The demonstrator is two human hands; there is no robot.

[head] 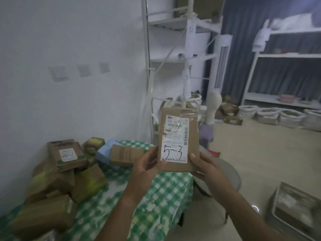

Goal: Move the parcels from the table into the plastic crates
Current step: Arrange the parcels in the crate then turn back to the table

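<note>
I hold a brown cardboard parcel [178, 140] upright in front of me, its white shipping label with handwritten "5-3" facing me. My left hand [145, 164] grips its lower left edge with the thumb on the front. My right hand [204, 166] grips the lower right edge the same way. Several more brown parcels [67, 154] and a blue one [106, 150] lie piled on the table with the green checked cloth [163, 193] at the lower left. A grey plastic crate [293, 208] holding parcels stands on the floor at the lower right.
A white wall runs along the left. White metal shelving [187, 54] stands behind the table, with a second rack [284, 56] at the far right. Several white sacks [278, 115] line the floor at the back. A round grey stool [225, 174] sits beside the table.
</note>
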